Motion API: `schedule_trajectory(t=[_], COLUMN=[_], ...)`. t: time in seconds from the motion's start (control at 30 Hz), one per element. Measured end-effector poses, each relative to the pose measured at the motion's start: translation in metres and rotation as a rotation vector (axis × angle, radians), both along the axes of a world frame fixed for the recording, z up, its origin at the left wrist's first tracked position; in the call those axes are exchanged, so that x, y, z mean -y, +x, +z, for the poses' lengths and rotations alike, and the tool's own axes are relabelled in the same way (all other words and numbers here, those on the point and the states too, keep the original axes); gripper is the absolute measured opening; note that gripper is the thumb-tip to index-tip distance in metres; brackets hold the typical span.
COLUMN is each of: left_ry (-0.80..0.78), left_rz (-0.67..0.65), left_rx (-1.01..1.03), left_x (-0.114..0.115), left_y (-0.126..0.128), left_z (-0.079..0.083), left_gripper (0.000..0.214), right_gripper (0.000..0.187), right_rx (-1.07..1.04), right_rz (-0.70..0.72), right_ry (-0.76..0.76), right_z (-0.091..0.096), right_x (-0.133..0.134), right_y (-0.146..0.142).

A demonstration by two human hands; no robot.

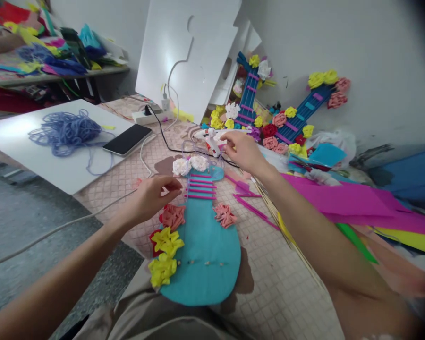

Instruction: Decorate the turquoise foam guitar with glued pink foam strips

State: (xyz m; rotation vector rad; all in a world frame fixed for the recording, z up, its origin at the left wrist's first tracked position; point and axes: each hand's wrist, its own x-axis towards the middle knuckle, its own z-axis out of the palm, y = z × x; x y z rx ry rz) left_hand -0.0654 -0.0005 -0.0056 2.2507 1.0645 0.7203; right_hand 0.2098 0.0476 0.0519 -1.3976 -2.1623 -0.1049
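Note:
A turquoise cut-out guitar (pixel 205 250) lies in front of me, its neck pointing away. Magenta strips (pixel 201 185) cross the neck, and a thin blue yarn strand runs along its left side. Beside the neck is my left hand (pixel 159 193), fingers curled with the tips close together near the strand; what they pinch, if anything, is too small to make out. Beyond the neck's head, my right hand (pixel 242 150) has its bent fingers closed at a white glue gun (pixel 211 143). Yellow flowers (pixel 165 257), salmon flowers (pixel 225 215) and white flowers (pixel 189 166) decorate the guitar.
A blue yarn heap (pixel 69 132) lies on a white board (pixel 65 172) at left, beside a phone (pixel 127 140). Behind stand a power strip (pixel 152 116) and two decorated guitars (pixel 250 92). Thin sticks (pixel 269 200) and magenta sheets (pixel 343 198) lie at right.

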Motion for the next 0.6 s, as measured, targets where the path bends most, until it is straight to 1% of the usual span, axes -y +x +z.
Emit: schedule_trajectory(t=[0.1, 0.2, 0.3, 0.37, 0.4, 0.47, 0.57, 0.6], left_ry=[0.003, 0.006, -0.004, -0.024, -0.027, -0.01, 0.075, 0.106], left_rz=[-0.021, -0.062, -0.171, -0.265, -0.288, -0.267, -0.144, -0.124], left_rx=[0.0, -0.002, -0.011, -0.019, -0.025, -0.046, -0.068, -0.072], left_x=[0.004, 0.014, 0.028, 0.035, 0.037, 0.035, 0.023, 0.018], left_y=[0.002, 0.004, 0.005, 0.006, 0.006, 0.006, 0.005, 0.005], left_z=[0.003, 0.008, 0.014, 0.016, 0.016, 0.013, 0.006, 0.005], left_gripper=[0.017, 0.015, 0.014, 0.014, 0.015, 0.015, 0.015, 0.015], right_gripper=[0.021, 0.019, 0.02, 0.02, 0.02, 0.019, 0.019, 0.019], right_rx=[-0.024, -0.021, -0.012, -0.046, -0.072, -0.117, -0.162, -0.174], right_rz=[-0.009, 0.015, 0.072, 0.087, 0.085, 0.076, 0.076, 0.077], right_ry=[0.073, 0.048, -0.004, -0.019, -0.028, -0.054, -0.094, -0.109], right_z=[0.004, 0.007, 0.005, 0.002, 0.0, -0.006, -0.016, -0.019], right_x=[0.016, 0.034, 0.054, 0.068, 0.074, 0.087, 0.102, 0.105], right_y=[0.001, 0.005, 0.007, 0.007, 0.007, 0.007, 0.01, 0.011])
